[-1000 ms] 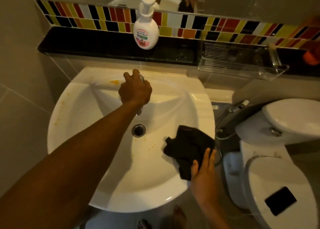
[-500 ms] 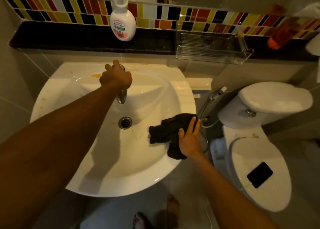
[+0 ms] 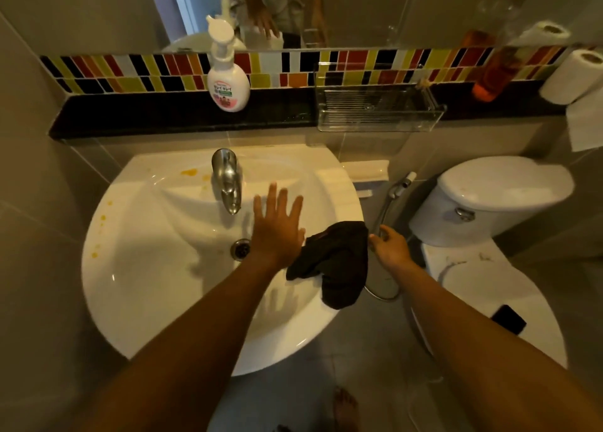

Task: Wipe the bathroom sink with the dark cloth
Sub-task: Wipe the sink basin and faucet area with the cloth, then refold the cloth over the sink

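The white bathroom sink has yellow-orange stains along its back and left rim. A steel faucet stands at the back, above the drain. The dark cloth lies crumpled over the sink's right rim, with one end hanging off the edge. My left hand hovers flat over the basin with its fingers spread, between faucet and cloth, its edge against the cloth's left side. My right hand is just off the rim, loosely curled, fingertips at the cloth's right edge and nothing gripped.
A soap pump bottle and a clear tray sit on the black ledge behind the sink. To the right are a bidet sprayer, the toilet tank, and a closed toilet lid with a black phone. My bare foot is below.
My left hand let go of the faucet and moved right and nearer, opening flat beside the cloth. My right hand slid off the top of the cloth to its right edge.
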Demonstrator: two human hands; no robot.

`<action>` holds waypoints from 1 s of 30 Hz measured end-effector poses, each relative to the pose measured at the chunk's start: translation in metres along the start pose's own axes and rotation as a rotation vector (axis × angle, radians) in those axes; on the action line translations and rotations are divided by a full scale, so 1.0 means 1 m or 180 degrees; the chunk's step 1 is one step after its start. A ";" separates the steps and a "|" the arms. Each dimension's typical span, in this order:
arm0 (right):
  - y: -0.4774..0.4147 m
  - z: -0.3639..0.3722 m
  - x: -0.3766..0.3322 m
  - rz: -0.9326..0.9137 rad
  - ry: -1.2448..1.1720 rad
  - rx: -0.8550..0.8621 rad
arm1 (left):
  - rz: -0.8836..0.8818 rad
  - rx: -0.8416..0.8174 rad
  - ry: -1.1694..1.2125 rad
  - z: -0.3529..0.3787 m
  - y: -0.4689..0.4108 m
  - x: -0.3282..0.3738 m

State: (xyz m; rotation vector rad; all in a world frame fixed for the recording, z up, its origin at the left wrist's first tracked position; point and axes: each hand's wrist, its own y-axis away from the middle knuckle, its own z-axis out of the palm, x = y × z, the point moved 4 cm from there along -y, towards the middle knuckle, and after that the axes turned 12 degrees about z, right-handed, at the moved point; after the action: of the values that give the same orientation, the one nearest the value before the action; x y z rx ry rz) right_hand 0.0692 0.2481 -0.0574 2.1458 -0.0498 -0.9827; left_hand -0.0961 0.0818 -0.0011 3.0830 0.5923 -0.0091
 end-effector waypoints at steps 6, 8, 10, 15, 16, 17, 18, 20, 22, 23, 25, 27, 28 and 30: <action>-0.007 0.017 -0.015 -0.0093 0.0611 -0.0329 | 0.0140 -0.0478 0.0668 0.018 0.022 0.044; -0.010 0.018 -0.015 -0.0174 0.0620 -0.0268 | 0.0246 -0.0591 0.0730 0.020 0.032 0.046; -0.012 0.013 -0.012 -0.0178 0.0705 0.0102 | 0.0309 -0.0607 0.0834 0.020 0.039 0.044; 0.010 0.004 -0.015 -0.0777 0.1320 0.0757 | 0.0314 -0.0475 0.0952 0.014 0.047 0.043; 0.017 0.005 -0.019 -0.0997 0.1344 0.0618 | 0.0303 -0.0444 0.0970 0.013 0.048 0.044; 0.025 0.006 -0.025 -0.1215 0.1378 0.0376 | 0.0288 -0.0385 0.0984 0.010 0.048 0.045; 0.035 0.007 -0.031 -0.1405 0.1454 0.0095 | 0.0257 -0.0321 0.1008 0.006 0.046 0.046; 0.053 0.006 -0.045 -0.1661 0.1543 -0.0402 | 0.0161 -0.0201 0.1073 -0.005 0.041 0.045; 0.075 0.002 -0.062 -0.1877 0.1594 -0.0714 | 0.0061 -0.0119 0.1135 -0.019 0.037 0.043; 0.086 0.000 -0.071 -0.1982 0.1642 -0.0793 | 0.0025 -0.0101 0.1171 -0.026 0.035 0.042; 0.105 -0.006 -0.088 -0.2167 0.1808 -0.0886 | -0.0007 -0.0043 0.1261 -0.041 0.034 0.039; 0.126 -0.013 -0.104 -0.2344 0.2060 -0.0940 | 0.0068 0.0106 0.1277 -0.056 0.035 0.037; 0.135 -0.017 -0.113 -0.2446 0.2173 -0.0952 | 0.0153 0.0195 0.1248 -0.064 0.036 0.036; 0.152 -0.026 -0.130 -0.2640 0.2302 -0.0936 | 0.0302 0.0347 0.1211 -0.076 0.040 0.034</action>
State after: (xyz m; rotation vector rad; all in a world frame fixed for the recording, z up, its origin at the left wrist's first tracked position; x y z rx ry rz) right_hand 0.0346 0.1989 0.1356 2.1160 1.3253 -0.5024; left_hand -0.0492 0.0579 0.0749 3.2340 0.4615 0.5743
